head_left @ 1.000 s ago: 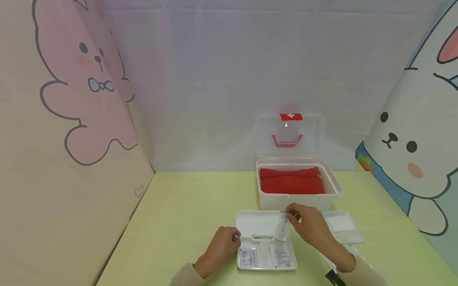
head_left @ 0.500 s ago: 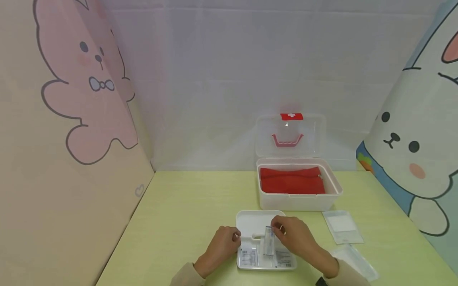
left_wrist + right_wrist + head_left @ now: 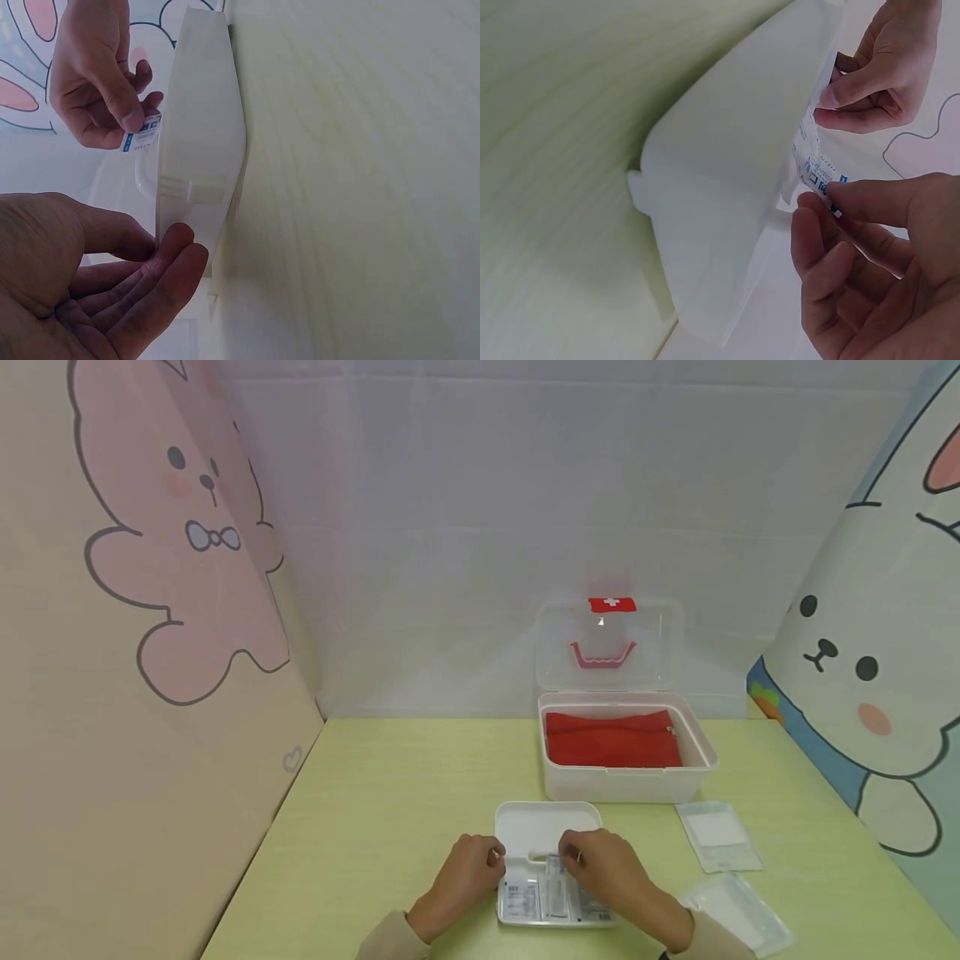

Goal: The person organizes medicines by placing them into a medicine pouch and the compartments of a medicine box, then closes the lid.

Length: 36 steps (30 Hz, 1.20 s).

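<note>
A white plastic compartment tray (image 3: 536, 817) with a central handle lies on the table in the head view. My left hand (image 3: 463, 870) pinches its left rim; the left wrist view shows thumb and fingertips on either side of that wall. Between the thumb and forefinger of my right hand (image 3: 606, 870) is the top end of a narrow clear packet (image 3: 556, 895), printed in blue. It stands over the tray's front middle compartment. Small printed packets (image 3: 521, 900) lie in the front left and front right compartments, the right one partly behind my hand. In the right wrist view the packet (image 3: 817, 172) tilts into the tray.
Behind the tray stands a white first-aid box (image 3: 622, 783), its clear lid (image 3: 555, 647) raised. A red zip pouch (image 3: 611, 743) lies inside. Two flat packs, a gauze-like one (image 3: 717, 835) and a clear one (image 3: 738, 912), lie on the table's right.
My right hand has carried the narrow packet from the tray's back right corner left and toward the front, down into the middle compartment. My left hand has stayed on the rim.
</note>
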Each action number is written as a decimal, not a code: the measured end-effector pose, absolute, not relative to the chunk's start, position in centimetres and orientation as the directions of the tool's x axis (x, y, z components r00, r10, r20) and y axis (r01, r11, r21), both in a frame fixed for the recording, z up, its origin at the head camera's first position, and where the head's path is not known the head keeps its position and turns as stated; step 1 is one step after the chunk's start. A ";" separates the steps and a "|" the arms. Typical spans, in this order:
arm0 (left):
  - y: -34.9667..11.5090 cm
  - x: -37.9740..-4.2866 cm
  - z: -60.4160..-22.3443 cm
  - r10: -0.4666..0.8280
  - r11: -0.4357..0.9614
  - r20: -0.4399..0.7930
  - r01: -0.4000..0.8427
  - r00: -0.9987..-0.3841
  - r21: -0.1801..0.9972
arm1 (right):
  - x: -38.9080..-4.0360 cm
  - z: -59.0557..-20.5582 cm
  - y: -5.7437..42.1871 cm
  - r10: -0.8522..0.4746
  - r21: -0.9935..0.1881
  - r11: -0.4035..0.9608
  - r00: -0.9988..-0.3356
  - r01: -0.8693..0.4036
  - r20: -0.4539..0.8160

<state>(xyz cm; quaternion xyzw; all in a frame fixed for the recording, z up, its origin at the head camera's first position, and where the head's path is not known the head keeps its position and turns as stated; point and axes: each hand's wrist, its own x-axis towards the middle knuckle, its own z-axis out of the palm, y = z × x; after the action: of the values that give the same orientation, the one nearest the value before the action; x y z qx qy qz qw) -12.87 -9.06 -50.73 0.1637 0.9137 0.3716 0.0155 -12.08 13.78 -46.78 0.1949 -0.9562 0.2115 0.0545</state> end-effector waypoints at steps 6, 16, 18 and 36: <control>-9.1 -12.9 -50.8 0.312 0.677 0.097 0.293 -0.945 0.675 | -11.8 -47.2 13.3 -0.343 -0.340 0.859 -0.923 -0.383 0.173; -9.1 -12.8 -50.7 0.316 0.683 0.100 0.300 -0.943 0.666 | -11.3 -48.0 12.7 -0.329 -0.197 0.903 -0.910 -0.382 0.253; -9.1 -12.7 -50.8 0.316 0.682 0.101 0.300 -0.943 0.667 | -11.2 -48.2 12.6 -0.330 -0.175 0.908 -0.909 -0.379 0.256; -9.0 -12.8 -50.7 0.313 0.679 0.096 0.293 -0.945 0.673 | -11.1 -48.7 12.5 -0.321 -0.174 0.920 -0.929 -0.353 0.185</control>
<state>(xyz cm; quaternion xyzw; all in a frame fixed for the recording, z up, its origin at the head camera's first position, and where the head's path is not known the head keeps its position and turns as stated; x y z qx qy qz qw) -12.83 -9.04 -50.74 0.1653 0.9161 0.3652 0.0134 -11.09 12.49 -48.75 0.1725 -0.9767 0.1024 0.0765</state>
